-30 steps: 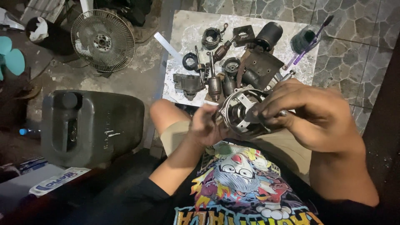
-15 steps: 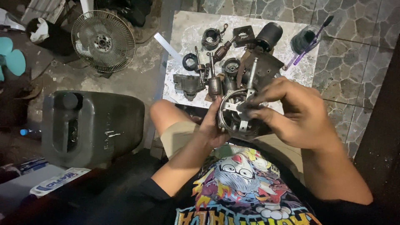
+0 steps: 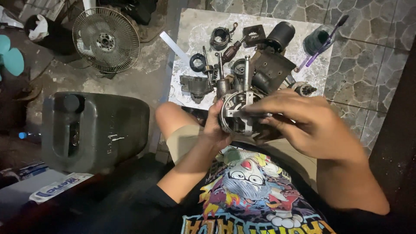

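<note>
At the far left, two teal fan blades (image 3: 13, 60) are cut off by the frame edge, with a round wire fan guard (image 3: 106, 40) lying flat on the floor beside them. Below that a dark plastic jerrycan (image 3: 95, 130) lies on its side, cap on; I cannot see whether anything is in it. Ahead of my knees a pale marbled slab (image 3: 190, 30) carries loose dark motor parts, a black cylinder (image 3: 281, 34) among them. At the slab's right corner stands a clear cup (image 3: 317, 40) with a purple toothbrush (image 3: 323, 41) leaning in it.

My left hand (image 3: 216, 125) is wrapped around the left rim of a round metal motor housing (image 3: 236, 113), held over my lap just short of the slab. My right hand (image 3: 303, 121) lies across its right side, fingers closed and pinching a part near the middle, possibly a bracket; the hand hides that side of the housing.
</note>
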